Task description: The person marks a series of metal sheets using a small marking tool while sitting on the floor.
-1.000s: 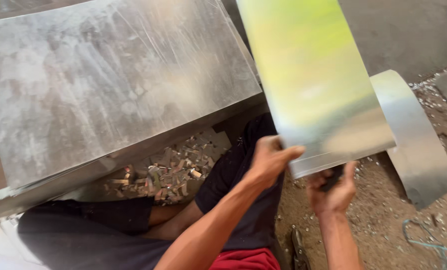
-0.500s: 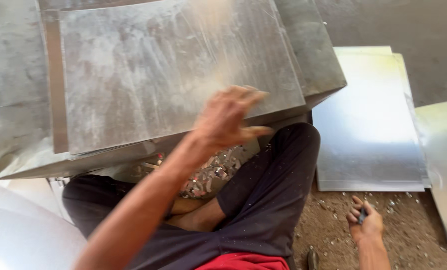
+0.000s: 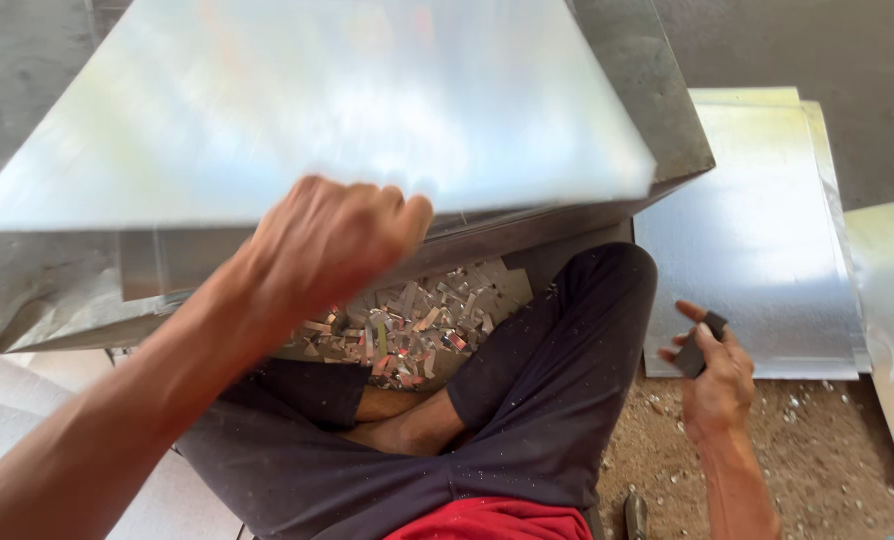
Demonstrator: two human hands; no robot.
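The left hand (image 3: 332, 245) is clenched on the near edge of a metal sheet (image 3: 317, 110) raised over the stack (image 3: 637, 90). The right hand (image 3: 717, 375) pinches a small dark block (image 3: 700, 343). That sharp edge could cut the fingers if the sheet slips.

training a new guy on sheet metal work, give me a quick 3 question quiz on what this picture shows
1. True or false: the left hand grips the near edge of a metal sheet raised over the lap.
2. What does the right hand hold? A) a small dark block B) a hammer C) nothing
3. What lies on the ground between the crossed legs and the big sheet?

Key
1. True.
2. A, a small dark block, pinched in the fingers beside the flat sheets on the ground.
3. A heap of small metal offcuts.
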